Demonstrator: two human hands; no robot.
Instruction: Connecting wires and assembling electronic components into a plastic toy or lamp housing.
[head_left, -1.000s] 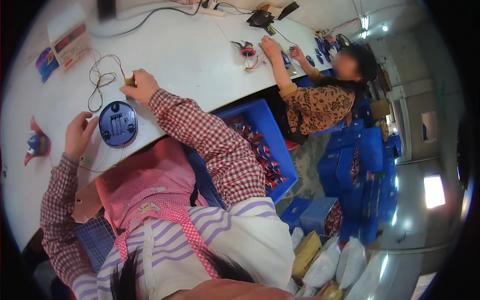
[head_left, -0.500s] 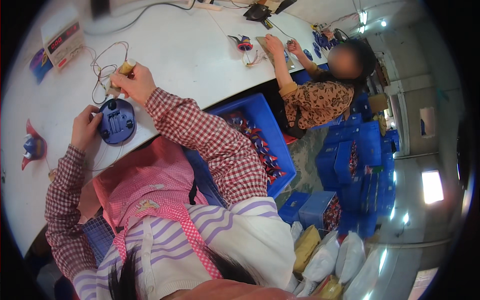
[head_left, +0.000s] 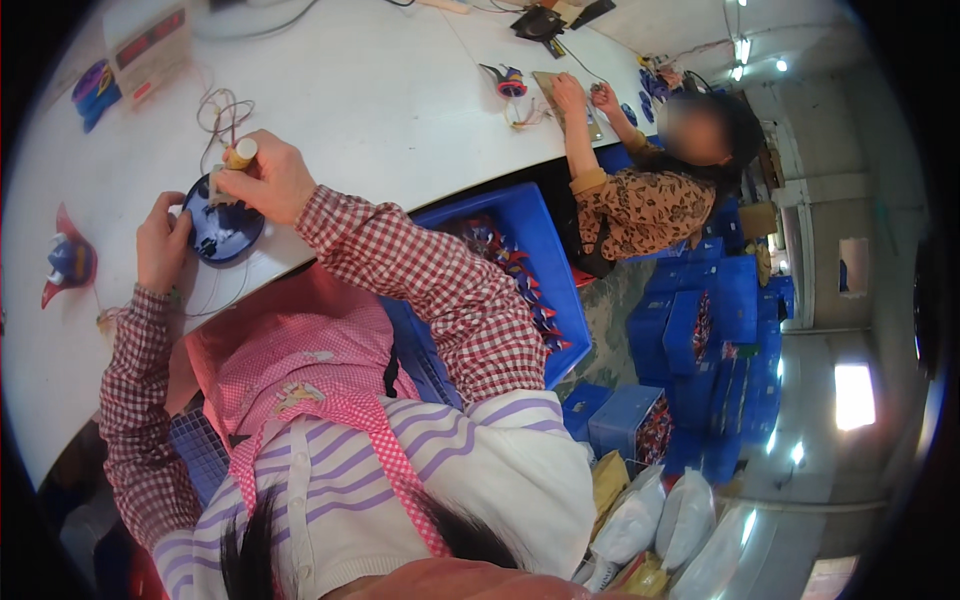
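Both hands (head_left: 215,215) stayed on blue disc (head_left: 222,228), wires (head_left: 222,108) beyond.

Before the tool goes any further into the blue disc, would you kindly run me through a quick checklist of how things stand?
1. Round blue part lies flat on the white table: ok.
2. Left hand steadies the part's left edge: ok.
3. Right hand grips the yellow-capped tool over the part: ok.
4. Tool tip seated on the right spot: cannot tell, fingers hide it.
5. Thin wires lie beyond the part, apart from the hands: ok.
6. Co-worker's hands are far off along the table: ok.
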